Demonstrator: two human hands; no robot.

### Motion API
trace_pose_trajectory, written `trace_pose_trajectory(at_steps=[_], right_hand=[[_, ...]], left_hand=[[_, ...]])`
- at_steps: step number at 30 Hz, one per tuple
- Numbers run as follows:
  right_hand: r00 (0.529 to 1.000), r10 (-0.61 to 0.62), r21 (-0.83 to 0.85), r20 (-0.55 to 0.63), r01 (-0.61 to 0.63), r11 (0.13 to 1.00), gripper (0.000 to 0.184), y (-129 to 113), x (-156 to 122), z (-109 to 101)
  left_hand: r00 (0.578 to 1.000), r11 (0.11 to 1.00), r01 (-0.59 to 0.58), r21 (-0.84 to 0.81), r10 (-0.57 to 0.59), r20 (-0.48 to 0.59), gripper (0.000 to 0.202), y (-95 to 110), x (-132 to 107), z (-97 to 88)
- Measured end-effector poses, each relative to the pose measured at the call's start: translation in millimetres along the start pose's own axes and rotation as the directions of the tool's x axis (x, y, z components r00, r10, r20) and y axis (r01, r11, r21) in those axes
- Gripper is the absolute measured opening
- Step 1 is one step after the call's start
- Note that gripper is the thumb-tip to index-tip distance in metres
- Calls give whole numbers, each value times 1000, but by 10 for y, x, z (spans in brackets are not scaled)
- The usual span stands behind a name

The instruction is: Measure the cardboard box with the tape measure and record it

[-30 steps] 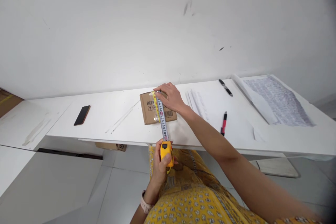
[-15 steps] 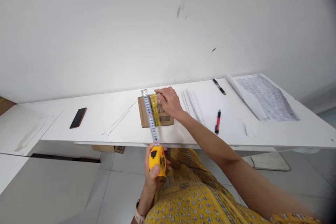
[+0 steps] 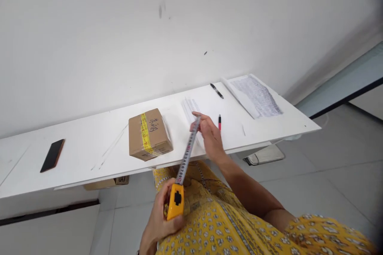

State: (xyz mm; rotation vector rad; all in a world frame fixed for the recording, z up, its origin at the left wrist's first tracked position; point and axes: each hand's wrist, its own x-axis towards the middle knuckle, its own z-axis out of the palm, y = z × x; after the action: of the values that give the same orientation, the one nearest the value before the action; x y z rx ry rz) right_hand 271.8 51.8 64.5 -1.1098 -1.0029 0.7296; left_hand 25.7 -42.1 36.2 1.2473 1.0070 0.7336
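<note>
A yellow tape measure (image 3: 176, 203) sits in my left hand (image 3: 160, 217), close to my body, with the fingers wrapped round its case. Its white blade (image 3: 187, 155) is drawn out and slants up to the right, off the table. At the far end of the blade, my right hand (image 3: 212, 137) has its fingers closed about the tip. Left of the blade, apart from both hands, a brown cardboard box (image 3: 161, 129) rests at the table's front edge. Yellow tape runs over the box, and dark handwriting marks its top.
On the white table (image 3: 89, 143) lie a black phone (image 3: 52, 155) at left, white papers (image 3: 187, 105), a black pen (image 3: 216, 91), a red and black pen (image 3: 220, 121) and a written sheet (image 3: 254, 93) at right. A wall stands behind. Below is another cardboard box (image 3: 104, 183).
The blade has come off the box and swung to the right, with my right hand at its end. The box now shows a different face up, with handwriting. The view has shifted right.
</note>
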Motion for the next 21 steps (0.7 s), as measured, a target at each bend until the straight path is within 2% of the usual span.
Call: trace_pose_trajectory(at_steps=[3,5,7,9,11,13,15,18,20,21], right_hand=[[997,40,2,-64,-40,999,35,-60,-51,-333],[994,54,-9,-98,-55,998,35,-54,-176,-453],[997,50,-107,-52,-55,993,35,-11,-350,-497],[999,4,-257,51,9,966,39,60,-532,-506],[989,-36,-369,142,87,925,45,150,-672,-529],[992,-37,-435,124,88,896,48,243,-721,-607],[1000,-12,-497,-9,6,868,48,330,-646,-750],[968,-5,-596,-252,-152,789,46,464,-316,-1013],[955,4,-654,-295,-205,728,39,570,-23,-1146],[955,25,-689,-295,-230,687,38,626,117,-1184]], left_hand=[[978,988,-69,138,40,203,70,120,139,90],[969,985,-87,146,50,243,75,181,246,180],[971,989,-80,120,50,234,87,209,348,290],[979,990,-88,108,66,190,97,213,437,391],[985,981,-129,145,110,135,99,218,528,449],[979,952,-200,231,182,95,97,253,651,452],[954,889,-296,350,292,64,96,335,849,434],[861,715,-420,559,508,-3,86,533,1337,513],[792,578,-466,670,609,26,78,665,1755,689],[775,510,-468,722,629,59,75,711,1969,807]])
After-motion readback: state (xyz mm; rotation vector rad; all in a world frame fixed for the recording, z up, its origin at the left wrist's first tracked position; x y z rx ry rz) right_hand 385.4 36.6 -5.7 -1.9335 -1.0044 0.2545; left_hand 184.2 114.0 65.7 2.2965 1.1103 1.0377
